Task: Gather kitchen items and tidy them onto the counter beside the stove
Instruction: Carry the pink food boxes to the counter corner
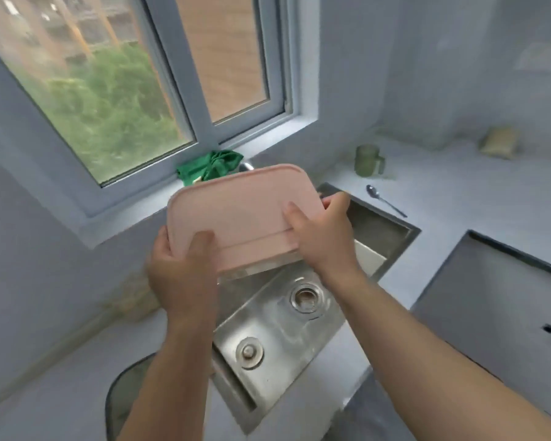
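Forearms, two, bare, entering from the lower edge and reaching up over the sink.

Left hand: gripping the near left corner of the cutting board, thumb on the top face, fingers curled underneath.

Right hand: gripping the right edge of the same board, thumb on top, fingers wrapped round the far side.

Cutting board: pink, rounded corners, groove near the rim. Held in the air above the sink, far edge tilted higher, touching neither sink nor counter.

Sink: steel, two drain fittings in the bottom, set into the counter below the window.

Cloth: green, bunched on the sill just behind the board.

Mug: green, upright on the counter to the right of the sink.

Spoon: lying on the counter between mug and sink rim.

Pad: yellowish, farther back on the right, too blurred to identify.

Panel: grey, flat, set in the counter at the right. Possibly the stove, not certain.

Step in hand, by judgement: carrying the board toward its place beside the stove. Task looks early, mug and spoon not yet gathered.

Next move calls for: a swing to the right with both grips firm, then lowering the board flat onto bare counter near the panel, clear of spoon and mug.
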The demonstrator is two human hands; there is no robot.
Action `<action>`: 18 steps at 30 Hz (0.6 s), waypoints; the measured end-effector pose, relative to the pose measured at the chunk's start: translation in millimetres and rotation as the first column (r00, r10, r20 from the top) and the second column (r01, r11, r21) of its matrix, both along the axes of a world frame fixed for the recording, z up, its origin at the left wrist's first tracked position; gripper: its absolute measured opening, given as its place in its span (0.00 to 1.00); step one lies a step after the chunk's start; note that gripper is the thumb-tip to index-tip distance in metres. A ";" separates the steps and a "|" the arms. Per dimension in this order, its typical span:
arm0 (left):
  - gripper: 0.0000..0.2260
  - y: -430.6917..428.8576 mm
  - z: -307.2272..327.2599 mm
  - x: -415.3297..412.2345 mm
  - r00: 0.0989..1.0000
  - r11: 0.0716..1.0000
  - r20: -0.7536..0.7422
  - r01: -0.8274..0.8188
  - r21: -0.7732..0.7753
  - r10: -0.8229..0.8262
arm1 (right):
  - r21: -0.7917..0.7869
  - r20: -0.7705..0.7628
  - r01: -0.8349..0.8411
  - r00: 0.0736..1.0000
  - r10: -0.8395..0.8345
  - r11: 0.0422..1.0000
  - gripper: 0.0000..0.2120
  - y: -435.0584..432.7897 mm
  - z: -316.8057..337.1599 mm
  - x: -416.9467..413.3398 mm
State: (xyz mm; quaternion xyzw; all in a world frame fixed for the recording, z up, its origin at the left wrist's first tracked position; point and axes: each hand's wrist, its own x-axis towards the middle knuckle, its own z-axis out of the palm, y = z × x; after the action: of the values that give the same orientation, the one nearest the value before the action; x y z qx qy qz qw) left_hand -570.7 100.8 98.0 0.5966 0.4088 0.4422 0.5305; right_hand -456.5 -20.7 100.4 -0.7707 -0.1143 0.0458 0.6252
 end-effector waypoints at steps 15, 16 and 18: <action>0.09 -542.8 24.2 182.4 0.563 0.563 0.020 0.825 0.045 -0.826 | 0.102 -0.012 0.738 0.672 -0.741 0.667 0.20 -587.4 9.9 31.7; 0.06 -561.5 25.4 182.1 0.531 0.531 0.029 0.846 0.034 -0.847 | 0.092 -0.038 0.755 0.655 -0.755 0.650 0.20 -605.3 10.1 28.8; 0.06 -644.8 26.2 184.4 0.398 0.398 0.013 0.917 0.020 -0.917 | 0.098 -0.042 0.839 0.541 -0.840 0.535 0.20 -681.8 9.4 8.8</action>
State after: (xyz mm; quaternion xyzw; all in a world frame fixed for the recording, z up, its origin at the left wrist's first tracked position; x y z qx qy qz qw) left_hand -386.3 -544.0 124.2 0.7208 0.0067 0.0869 0.6877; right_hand -447.8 -702.5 109.8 -0.6968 0.2636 -0.2696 0.6102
